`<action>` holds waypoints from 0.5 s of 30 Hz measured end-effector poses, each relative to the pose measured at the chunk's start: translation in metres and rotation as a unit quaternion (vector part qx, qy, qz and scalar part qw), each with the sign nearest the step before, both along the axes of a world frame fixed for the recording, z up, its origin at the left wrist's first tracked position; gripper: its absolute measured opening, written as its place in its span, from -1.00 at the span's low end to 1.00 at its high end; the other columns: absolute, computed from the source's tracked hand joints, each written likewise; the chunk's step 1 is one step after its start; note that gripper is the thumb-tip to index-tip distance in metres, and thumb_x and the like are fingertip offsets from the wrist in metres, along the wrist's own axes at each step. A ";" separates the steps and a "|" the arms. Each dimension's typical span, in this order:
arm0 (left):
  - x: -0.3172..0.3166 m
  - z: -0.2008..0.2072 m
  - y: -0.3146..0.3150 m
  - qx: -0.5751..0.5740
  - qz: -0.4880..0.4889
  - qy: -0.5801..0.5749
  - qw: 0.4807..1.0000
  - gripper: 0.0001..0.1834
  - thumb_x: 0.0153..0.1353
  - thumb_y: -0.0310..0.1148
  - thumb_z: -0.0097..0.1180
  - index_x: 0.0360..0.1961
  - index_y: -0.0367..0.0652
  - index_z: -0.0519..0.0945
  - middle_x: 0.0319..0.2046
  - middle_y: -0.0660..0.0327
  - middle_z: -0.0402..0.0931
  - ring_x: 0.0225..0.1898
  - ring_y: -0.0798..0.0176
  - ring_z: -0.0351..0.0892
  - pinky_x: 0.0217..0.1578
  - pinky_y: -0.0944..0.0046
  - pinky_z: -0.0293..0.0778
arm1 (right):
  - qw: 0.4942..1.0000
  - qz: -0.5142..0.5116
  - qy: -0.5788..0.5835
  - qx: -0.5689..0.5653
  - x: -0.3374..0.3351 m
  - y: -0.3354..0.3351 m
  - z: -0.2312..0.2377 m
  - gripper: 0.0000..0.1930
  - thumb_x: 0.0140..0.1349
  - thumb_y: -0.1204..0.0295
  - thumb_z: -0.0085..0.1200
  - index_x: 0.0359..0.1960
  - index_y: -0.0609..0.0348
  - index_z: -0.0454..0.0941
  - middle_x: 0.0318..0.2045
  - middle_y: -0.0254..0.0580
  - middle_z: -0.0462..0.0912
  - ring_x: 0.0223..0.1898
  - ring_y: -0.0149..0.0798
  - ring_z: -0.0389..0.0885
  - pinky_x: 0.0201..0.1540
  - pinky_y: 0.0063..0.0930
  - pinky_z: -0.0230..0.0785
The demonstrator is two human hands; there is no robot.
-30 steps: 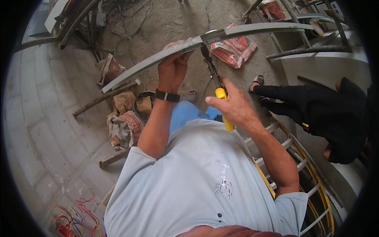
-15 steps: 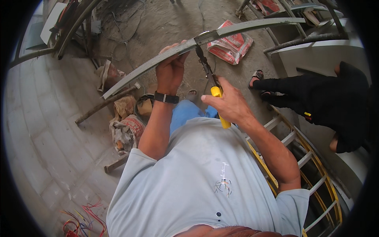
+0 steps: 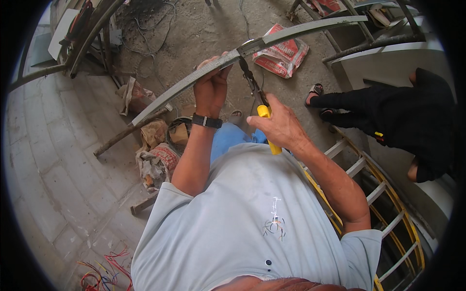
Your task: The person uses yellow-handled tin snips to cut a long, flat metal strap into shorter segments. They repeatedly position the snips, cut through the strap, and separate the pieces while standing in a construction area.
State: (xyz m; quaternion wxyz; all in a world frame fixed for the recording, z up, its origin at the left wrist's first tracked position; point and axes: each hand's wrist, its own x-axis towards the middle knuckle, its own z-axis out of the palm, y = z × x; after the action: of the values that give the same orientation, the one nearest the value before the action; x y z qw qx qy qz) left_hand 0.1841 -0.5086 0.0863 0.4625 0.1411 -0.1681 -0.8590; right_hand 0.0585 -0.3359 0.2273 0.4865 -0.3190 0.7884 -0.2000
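Not much is changing — the left hand (image 3: 211, 89) is still holding the long grey strip (image 3: 232, 56), the right hand (image 3: 285, 123) is gripping the yellow-handled tool (image 3: 256, 88) — so work is staying just beside the left hand.

Inspecting remotely, I record a bare, dusty, grey-brown floor (image 3: 213, 29), seen below and beyond the left fingers (image 3: 221, 72). Beyond those fingers, to their right, I find a red-and-white sack (image 3: 281, 53) lying flat and creased. Beyond them to the left, I note a thin dark cable (image 3: 169, 30) in loose loops. Left of them and lower sits a crumpled sack (image 3: 136, 97); nearer the wearer, a dark bucket (image 3: 169, 134) stands beside further crumpled bags (image 3: 158, 160), whose exact footing I cannot confirm.
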 end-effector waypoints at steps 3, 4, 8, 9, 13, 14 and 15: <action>-0.001 0.004 0.000 0.002 0.002 -0.005 1.000 -0.83 0.29 -0.68 0.20 -0.19 -0.18 0.63 0.00 0.14 0.72 0.32 0.00 0.60 0.50 -0.14 0.43 | 1.000 -0.004 -0.004 -0.001 0.001 -0.001 0.002 -0.31 0.18 0.04 0.31 0.14 0.37 0.47 -0.09 0.30 0.73 0.01 0.23 0.73 0.16 0.05 0.51; -0.001 0.004 0.000 0.000 0.002 -0.010 1.000 -0.84 0.29 -0.68 0.21 -0.19 -0.18 0.63 0.00 0.14 0.72 0.30 0.02 0.61 0.50 -0.14 0.43 | 1.000 -0.005 -0.002 -0.001 0.001 -0.001 0.001 -0.32 0.18 0.04 0.31 0.14 0.37 0.47 -0.09 0.29 0.73 0.01 0.23 0.73 0.16 0.05 0.51; 0.001 0.003 0.000 -0.006 0.000 -0.013 1.000 -0.85 0.30 -0.66 0.22 -0.20 -0.17 0.63 0.00 0.14 0.72 0.25 0.07 0.65 0.48 -0.13 0.44 | 1.000 -0.003 -0.002 0.000 0.002 -0.001 0.001 -0.32 0.18 0.04 0.31 0.15 0.36 0.47 -0.09 0.29 0.73 0.02 0.22 0.74 0.16 0.04 0.51; 0.001 0.002 0.000 -0.006 0.000 -0.012 1.000 -0.85 0.30 -0.67 0.22 -0.19 -0.17 0.63 0.00 0.14 0.72 0.26 0.06 0.64 0.49 -0.13 0.44 | 1.000 -0.001 -0.003 0.001 0.002 -0.002 0.001 -0.32 0.18 0.04 0.31 0.15 0.36 0.47 -0.08 0.29 0.73 0.02 0.22 0.74 0.16 0.04 0.51; 0.000 -0.002 -0.001 -0.012 0.000 -0.003 1.000 -0.83 0.29 -0.67 0.21 -0.17 -0.19 0.65 0.01 0.13 0.72 0.32 -0.01 0.60 0.51 -0.15 0.42 | 1.000 -0.007 0.000 0.000 0.003 -0.001 -0.002 -0.31 0.18 0.04 0.31 0.15 0.37 0.46 -0.08 0.31 0.72 0.01 0.23 0.74 0.14 0.05 0.52; 0.000 -0.003 -0.001 -0.014 0.001 -0.001 1.000 -0.83 0.29 -0.67 0.21 -0.16 -0.19 0.66 0.02 0.12 0.72 0.34 -0.03 0.59 0.51 -0.15 0.41 | 1.000 -0.009 -0.006 -0.001 0.003 -0.001 -0.003 -0.31 0.18 0.04 0.31 0.15 0.37 0.46 -0.08 0.32 0.72 0.01 0.23 0.74 0.14 0.05 0.52; 0.000 -0.003 -0.001 -0.014 0.000 0.003 1.000 -0.82 0.29 -0.67 0.21 -0.16 -0.19 0.66 0.01 0.12 0.72 0.35 -0.05 0.58 0.52 -0.16 0.40 | 1.000 -0.011 -0.013 -0.002 0.003 -0.001 -0.003 -0.31 0.18 0.04 0.31 0.15 0.38 0.46 -0.08 0.32 0.72 0.00 0.24 0.74 0.14 0.05 0.53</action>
State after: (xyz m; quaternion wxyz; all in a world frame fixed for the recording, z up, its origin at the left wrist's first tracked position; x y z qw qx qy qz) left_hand 0.1839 -0.5096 0.0830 0.4650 0.1321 -0.1785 -0.8570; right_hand 0.0610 -0.3370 0.2245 0.4938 -0.3087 0.7851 -0.2109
